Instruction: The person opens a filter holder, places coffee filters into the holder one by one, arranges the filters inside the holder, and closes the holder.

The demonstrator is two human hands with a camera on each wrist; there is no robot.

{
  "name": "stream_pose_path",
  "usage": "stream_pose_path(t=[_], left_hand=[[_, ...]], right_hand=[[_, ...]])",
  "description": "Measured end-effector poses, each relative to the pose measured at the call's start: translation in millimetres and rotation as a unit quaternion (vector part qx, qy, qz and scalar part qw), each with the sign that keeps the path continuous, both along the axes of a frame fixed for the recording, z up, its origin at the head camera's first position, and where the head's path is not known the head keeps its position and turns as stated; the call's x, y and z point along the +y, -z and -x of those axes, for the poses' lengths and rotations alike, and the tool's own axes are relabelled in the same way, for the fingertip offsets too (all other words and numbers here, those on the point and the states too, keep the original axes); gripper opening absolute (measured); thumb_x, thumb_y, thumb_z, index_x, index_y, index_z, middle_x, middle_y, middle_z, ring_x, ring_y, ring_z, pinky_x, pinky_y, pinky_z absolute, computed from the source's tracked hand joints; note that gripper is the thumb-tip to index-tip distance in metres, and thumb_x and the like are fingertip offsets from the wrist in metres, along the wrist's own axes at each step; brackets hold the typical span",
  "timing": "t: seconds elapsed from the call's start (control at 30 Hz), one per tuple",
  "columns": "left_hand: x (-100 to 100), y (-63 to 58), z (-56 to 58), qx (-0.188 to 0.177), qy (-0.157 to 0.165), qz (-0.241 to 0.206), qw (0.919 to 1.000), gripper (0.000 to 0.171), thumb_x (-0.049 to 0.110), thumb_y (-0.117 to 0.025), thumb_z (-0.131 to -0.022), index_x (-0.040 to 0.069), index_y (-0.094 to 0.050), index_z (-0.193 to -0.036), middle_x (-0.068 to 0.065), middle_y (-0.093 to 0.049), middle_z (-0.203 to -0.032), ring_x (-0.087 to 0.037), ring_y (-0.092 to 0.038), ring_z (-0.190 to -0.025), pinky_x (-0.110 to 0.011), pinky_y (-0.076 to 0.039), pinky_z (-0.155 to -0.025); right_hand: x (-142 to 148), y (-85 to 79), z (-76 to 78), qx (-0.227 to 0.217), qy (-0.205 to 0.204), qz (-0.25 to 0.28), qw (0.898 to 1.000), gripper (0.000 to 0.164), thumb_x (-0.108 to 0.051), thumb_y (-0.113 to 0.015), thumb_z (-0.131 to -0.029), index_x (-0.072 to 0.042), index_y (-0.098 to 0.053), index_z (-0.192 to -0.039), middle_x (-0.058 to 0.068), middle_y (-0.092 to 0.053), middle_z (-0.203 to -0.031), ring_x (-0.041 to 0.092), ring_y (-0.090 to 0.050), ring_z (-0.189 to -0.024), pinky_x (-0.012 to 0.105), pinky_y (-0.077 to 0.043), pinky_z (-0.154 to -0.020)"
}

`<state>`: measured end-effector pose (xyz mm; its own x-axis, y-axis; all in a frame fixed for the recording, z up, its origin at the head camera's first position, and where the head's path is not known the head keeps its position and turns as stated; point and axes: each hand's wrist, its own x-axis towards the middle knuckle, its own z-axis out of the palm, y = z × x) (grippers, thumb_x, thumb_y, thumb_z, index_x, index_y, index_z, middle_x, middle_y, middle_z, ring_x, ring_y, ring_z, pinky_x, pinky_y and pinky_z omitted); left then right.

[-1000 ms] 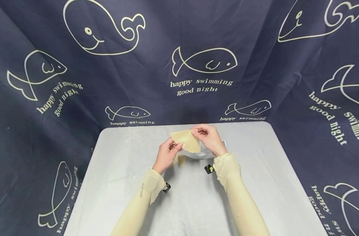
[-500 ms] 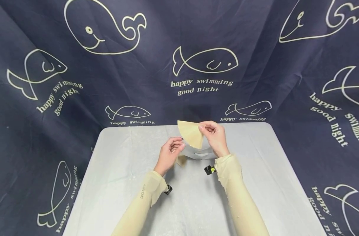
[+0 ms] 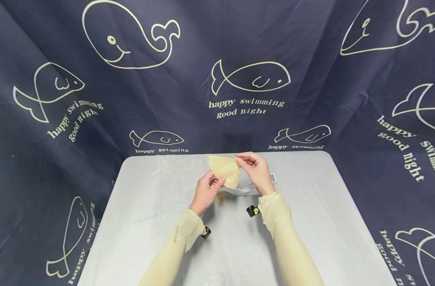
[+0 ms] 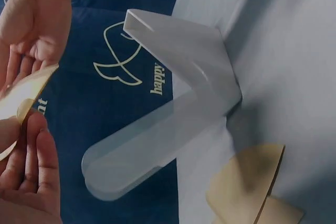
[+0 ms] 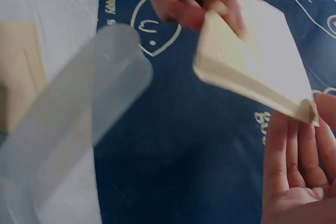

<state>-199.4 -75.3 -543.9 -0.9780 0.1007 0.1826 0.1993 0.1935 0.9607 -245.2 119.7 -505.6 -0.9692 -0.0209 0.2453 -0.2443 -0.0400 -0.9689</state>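
A tan paper coffee filter (image 3: 224,169), fan-shaped, is held up between both hands above the far part of the table. At its lower left edge my left hand (image 3: 204,193) pinches it between thumb and fingers. My right hand (image 3: 258,172) pinches its upper right corner. In the right wrist view the coffee filter (image 5: 262,51) looks slightly parted at the edge by the left fingers. Just below stands a grey holder (image 4: 184,45) with a translucent rounded front panel (image 4: 142,145). More tan filters (image 4: 247,187) lie on the table beside it.
The light grey table (image 3: 235,246) ends at a dark blue curtain (image 3: 199,87) printed with whales and fish. A black wrist mount (image 3: 252,211) hangs by the right cuff, another black wrist mount (image 3: 205,232) by the left.
Half a second ago my left fingers were off the coffee filter while my right hand held it higher. Now it is lower and tilted differently, and my left hand pinches its edge again.
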Motion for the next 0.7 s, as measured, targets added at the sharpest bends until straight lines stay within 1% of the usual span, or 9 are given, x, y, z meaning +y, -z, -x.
stream_pose_path(t=[0.13, 0.23, 0.3, 0.37, 0.43, 0.5, 0.6, 0.67, 0.7], left_hand=[[-5, -1.2, 3.3, 0.005, 0.007, 0.003, 1.0000, 0.018, 0.016, -0.072, -0.099, 0.003, -0.069, -0.111, -0.014, -0.075, -0.090, -0.015, -0.069, -0.077, -0.020, -0.055, -0.068], [-8, -1.1, 4.4, 0.007, 0.010, 0.005, 0.9999, 0.018, 0.015, -0.073, -0.098, 0.003, -0.070, -0.111, -0.014, -0.075, -0.089, -0.017, -0.069, -0.078, -0.020, -0.055, -0.068], [-9, -0.2, 5.1, 0.009, 0.012, 0.014, 0.9998, 0.017, 0.015, -0.073, -0.097, 0.004, -0.071, -0.110, -0.013, -0.075, -0.088, -0.016, -0.069, -0.077, -0.020, -0.054, -0.068], [-10, -0.4, 5.6, 0.010, 0.019, 0.025, 0.9995, 0.016, 0.014, -0.074, -0.097, 0.004, -0.071, -0.109, -0.012, -0.075, -0.088, -0.015, -0.067, -0.077, -0.020, -0.054, -0.068], [-10, -0.6, 6.1, 0.010, 0.032, 0.034, 0.9989, 0.017, 0.014, -0.073, -0.098, 0.004, -0.070, -0.110, -0.012, -0.075, -0.089, -0.017, -0.068, -0.078, -0.020, -0.054, -0.069], [-10, -1.7, 5.2, 0.008, 0.048, 0.042, 0.9979, 0.019, 0.015, -0.072, -0.099, 0.004, -0.069, -0.113, -0.012, -0.076, -0.091, -0.021, -0.069, -0.080, -0.021, -0.054, -0.069], [-8, -1.5, 2.9, -0.002, 0.068, 0.047, 0.9966, 0.020, 0.017, -0.070, -0.100, 0.004, -0.068, -0.115, -0.012, -0.076, -0.094, -0.025, -0.070, -0.082, -0.021, -0.055, -0.069], [-7, -0.4, 1.3, -0.008, 0.074, 0.042, 0.9964, 0.019, 0.018, -0.069, -0.101, 0.003, -0.067, -0.113, -0.013, -0.076, -0.094, -0.027, -0.071, -0.084, -0.021, -0.055, -0.070], [-6, 0.3, 1.0, -0.010, 0.074, 0.035, 0.9966, 0.018, 0.018, -0.069, -0.101, 0.003, -0.067, -0.112, -0.013, -0.076, -0.095, -0.026, -0.071, -0.084, -0.021, -0.055, -0.071]], right_hand=[[9, -10.9, 6.1, 0.015, -0.019, 0.015, 1.000, 0.023, 0.000, -0.071, -0.096, 0.014, -0.069, -0.114, -0.007, -0.077, -0.093, 0.006, -0.073, -0.082, 0.020, -0.061, -0.079], [12, -15.0, 9.5, 0.008, -0.038, 0.016, 0.999, 0.025, 0.000, -0.070, -0.096, 0.015, -0.068, -0.116, -0.004, -0.078, -0.094, 0.007, -0.075, -0.084, 0.023, -0.062, -0.082], [12, -15.4, 10.3, -0.001, -0.047, -0.010, 0.999, 0.025, -0.001, -0.071, -0.096, 0.013, -0.069, -0.116, 0.000, -0.078, -0.096, 0.006, -0.074, -0.086, 0.021, -0.061, -0.082], [11, -14.2, 10.2, -0.004, -0.056, -0.052, 0.997, 0.025, -0.004, -0.073, -0.095, 0.009, -0.071, -0.117, 0.006, -0.078, -0.100, 0.004, -0.073, -0.087, 0.019, -0.059, -0.082], [9, -12.8, 9.3, -0.003, -0.065, -0.096, 0.993, 0.024, -0.007, -0.075, -0.095, 0.003, -0.074, -0.116, 0.012, -0.077, -0.103, 0.005, -0.072, -0.088, 0.018, -0.057, -0.081], [7, -11.0, 7.7, -0.003, -0.070, -0.126, 0.990, 0.023, -0.010, -0.077, -0.094, 0.000, -0.076, -0.114, 0.016, -0.077, -0.105, 0.006, -0.071, -0.088, 0.018, -0.057, -0.079], [6, -7.7, 4.5, -0.007, -0.064, -0.142, 0.988, 0.020, -0.013, -0.080, -0.092, -0.003, -0.078, -0.110, 0.017, -0.077, -0.103, 0.006, -0.070, -0.084, 0.019, -0.057, -0.076], [7, -5.8, 2.5, -0.012, -0.047, -0.135, 0.990, 0.019, -0.013, -0.081, -0.091, -0.003, -0.078, -0.107, 0.017, -0.077, -0.100, 0.005, -0.069, -0.081, 0.018, -0.056, -0.072], [7, -5.1, 2.0, -0.012, -0.037, -0.127, 0.991, 0.019, -0.013, -0.081, -0.091, -0.002, -0.078, -0.107, 0.017, -0.077, -0.099, 0.005, -0.069, -0.080, 0.017, -0.055, -0.071]])
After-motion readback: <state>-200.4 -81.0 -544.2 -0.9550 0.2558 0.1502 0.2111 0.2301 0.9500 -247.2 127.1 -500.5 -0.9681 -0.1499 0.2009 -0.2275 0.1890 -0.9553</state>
